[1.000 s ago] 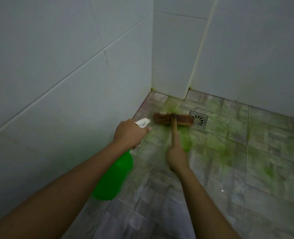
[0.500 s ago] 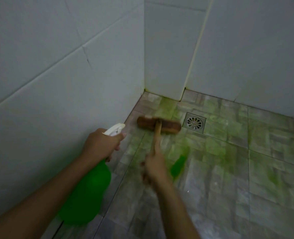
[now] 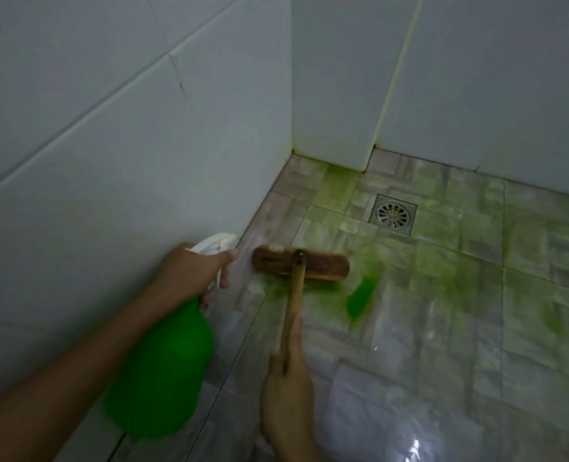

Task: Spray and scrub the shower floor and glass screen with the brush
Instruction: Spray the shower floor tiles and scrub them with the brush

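A wooden scrub brush [image 3: 301, 264] rests head-down on the wet tiled shower floor [image 3: 443, 328], close to the left wall. Its long wooden handle [image 3: 294, 295] runs back to my right hand [image 3: 288, 395], which grips the handle's near end. My left hand [image 3: 189, 273] holds a green spray bottle [image 3: 163, 371] by its white trigger head [image 3: 214, 243], nozzle aimed at the floor beside the brush. Green cleaner stains the tiles, with a bright green puddle [image 3: 361, 295] just right of the brush. No glass screen is in view.
A square metal floor drain [image 3: 394, 213] sits beyond the brush, near the corner. White tiled walls [image 3: 109, 145] close in on the left and at the back, with a jutting wall corner [image 3: 334, 95] behind the drain. The floor extends to the right.
The brush has been pulled back from the drain toward me and the left wall. My left hand with the bottle has shifted left, and the view has tilted.
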